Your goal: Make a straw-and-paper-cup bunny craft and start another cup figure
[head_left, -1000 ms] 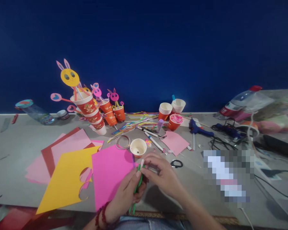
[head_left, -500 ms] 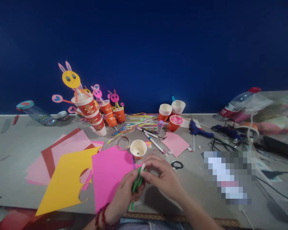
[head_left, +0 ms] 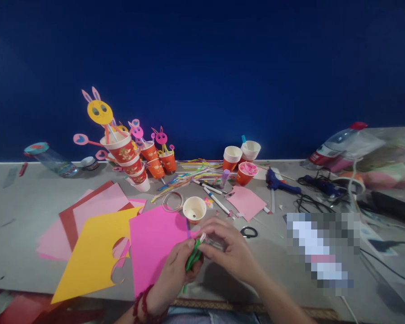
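Observation:
Close to the table's front edge, my left hand (head_left: 173, 267) is closed round a small bundle of bendy green straw-like strips (head_left: 193, 259). One green end hangs below the fingers. My right hand (head_left: 224, 245) meets it from the right, its thumb and fingers pinching a short white straw-like piece (head_left: 202, 237) at the top of the bundle. Fingers hide how the white and green pieces join. Just beyond both hands stands an open paper cup (head_left: 194, 209) with a small dark spot inside. A magenta sheet (head_left: 158, 247) lies beside and partly under my left hand.
Left are a cut yellow sheet (head_left: 91, 252) and stacked cups with paper rabbits (head_left: 100, 112). Colored straws (head_left: 189, 175), markers (head_left: 216, 200), a tape roll (head_left: 172, 201) and a cup of pink scraps (head_left: 247, 173) lie beyond. Right are a glue gun (head_left: 281, 183), cables and a bottle (head_left: 337, 144).
The white piece shows shorter above the green bundle, and my right fingers have closed in over it. Less of the green ends hangs below my left hand.

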`<state>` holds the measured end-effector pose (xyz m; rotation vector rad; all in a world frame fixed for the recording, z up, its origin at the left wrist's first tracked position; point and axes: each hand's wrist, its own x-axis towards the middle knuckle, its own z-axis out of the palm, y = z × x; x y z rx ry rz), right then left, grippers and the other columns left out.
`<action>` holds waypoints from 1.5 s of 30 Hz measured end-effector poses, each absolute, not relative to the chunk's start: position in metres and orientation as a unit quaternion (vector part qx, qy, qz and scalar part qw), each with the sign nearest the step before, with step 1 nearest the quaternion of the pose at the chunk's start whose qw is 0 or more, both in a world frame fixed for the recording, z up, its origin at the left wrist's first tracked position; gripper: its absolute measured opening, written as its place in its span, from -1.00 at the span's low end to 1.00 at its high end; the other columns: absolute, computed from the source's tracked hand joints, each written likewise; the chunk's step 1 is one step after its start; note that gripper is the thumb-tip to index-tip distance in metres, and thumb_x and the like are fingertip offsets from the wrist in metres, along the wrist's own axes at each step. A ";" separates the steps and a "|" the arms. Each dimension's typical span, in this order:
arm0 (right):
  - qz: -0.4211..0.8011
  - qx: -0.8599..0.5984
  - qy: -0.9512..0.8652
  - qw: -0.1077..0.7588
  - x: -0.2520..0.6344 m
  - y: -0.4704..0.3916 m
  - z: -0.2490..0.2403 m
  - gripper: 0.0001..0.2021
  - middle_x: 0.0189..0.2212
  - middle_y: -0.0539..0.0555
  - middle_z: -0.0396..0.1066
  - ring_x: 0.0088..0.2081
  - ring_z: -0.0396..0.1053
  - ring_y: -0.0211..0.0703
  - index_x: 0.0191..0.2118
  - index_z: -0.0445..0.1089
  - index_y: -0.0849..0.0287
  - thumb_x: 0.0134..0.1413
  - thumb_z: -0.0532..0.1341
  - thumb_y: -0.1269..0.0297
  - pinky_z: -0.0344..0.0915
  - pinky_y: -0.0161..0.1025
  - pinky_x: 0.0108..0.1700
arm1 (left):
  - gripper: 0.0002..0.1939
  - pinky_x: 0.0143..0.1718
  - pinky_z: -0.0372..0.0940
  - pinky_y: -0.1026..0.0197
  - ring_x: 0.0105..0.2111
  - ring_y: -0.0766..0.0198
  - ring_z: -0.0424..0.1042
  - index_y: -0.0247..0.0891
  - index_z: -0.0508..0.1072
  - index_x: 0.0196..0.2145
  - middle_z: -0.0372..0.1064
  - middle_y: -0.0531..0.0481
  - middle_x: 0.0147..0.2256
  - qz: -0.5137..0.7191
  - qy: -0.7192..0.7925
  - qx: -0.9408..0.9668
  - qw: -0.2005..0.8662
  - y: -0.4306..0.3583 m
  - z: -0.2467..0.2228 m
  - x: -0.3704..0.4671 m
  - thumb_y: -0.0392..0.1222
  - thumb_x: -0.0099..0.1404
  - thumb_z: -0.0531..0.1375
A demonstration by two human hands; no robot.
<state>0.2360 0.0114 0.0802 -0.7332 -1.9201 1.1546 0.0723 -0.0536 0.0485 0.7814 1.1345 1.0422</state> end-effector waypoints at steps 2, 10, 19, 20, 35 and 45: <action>0.464 -0.280 -0.755 0.369 0.237 0.012 0.082 -0.80 -0.08 0.12 0.49 -0.01 0.44 -0.04 -0.04 0.51 0.07 0.22 0.32 0.31 0.31 -0.15 0.05 | -0.49 -0.68 -0.19 0.31 -0.71 0.46 -0.11 -0.23 0.31 -0.48 0.08 0.20 -0.68 0.454 0.488 0.335 0.666 -0.054 0.048 0.071 0.29 0.32 0.10; 0.478 -0.247 -0.758 0.367 0.238 0.015 0.087 -0.93 -0.17 0.10 0.46 -0.09 0.44 -0.08 -0.19 0.53 0.10 0.22 0.30 0.30 0.35 -0.20 -0.03 | -0.50 -0.72 -0.24 0.32 -0.75 0.50 -0.15 -0.27 0.37 -0.50 0.08 0.20 -0.71 0.450 0.462 0.320 0.694 -0.052 0.051 0.070 0.27 0.25 0.16; 0.462 -0.273 -0.766 0.353 0.240 0.017 0.088 -0.93 -0.21 0.08 0.47 -0.14 0.43 -0.08 -0.24 0.45 0.11 0.29 0.26 0.27 0.33 -0.19 -0.07 | -0.55 -0.70 0.00 0.38 -0.73 0.46 0.12 -0.25 0.36 -0.34 0.22 0.17 -0.60 0.482 0.460 0.370 0.648 -0.056 0.047 0.074 0.25 0.32 0.17; 0.461 -0.277 -0.765 0.354 0.240 0.017 0.087 -0.93 -0.22 0.07 0.47 -0.13 0.43 -0.08 -0.24 0.45 0.11 0.29 0.26 0.27 0.33 -0.19 -0.07 | -0.56 -0.69 0.08 0.37 -0.73 0.44 0.20 -0.24 0.35 -0.31 0.25 0.17 -0.58 0.486 0.456 0.385 0.639 -0.055 0.049 0.075 0.24 0.31 0.20; 0.459 -0.293 -0.749 0.378 0.242 0.015 0.077 -0.85 -0.17 0.08 0.46 -0.10 0.42 -0.08 -0.21 0.45 0.10 0.16 0.38 0.22 0.34 -0.21 -0.04 | -0.54 -0.67 0.15 0.42 -0.71 0.41 0.33 -0.30 0.44 -0.35 0.44 0.07 -0.64 0.495 0.395 0.250 0.733 -0.048 0.049 0.076 0.13 0.09 0.45; 0.501 -0.257 -0.734 0.378 0.245 0.019 0.081 -0.92 -0.22 0.06 0.47 -0.14 0.44 -0.10 -0.24 0.45 0.11 0.16 0.34 0.30 0.34 -0.22 -0.08 | -0.62 -0.74 0.07 0.48 -0.77 0.46 0.29 -0.32 0.46 -0.28 0.48 0.03 -0.63 0.475 0.324 0.263 0.775 -0.046 0.041 0.070 0.06 0.20 0.41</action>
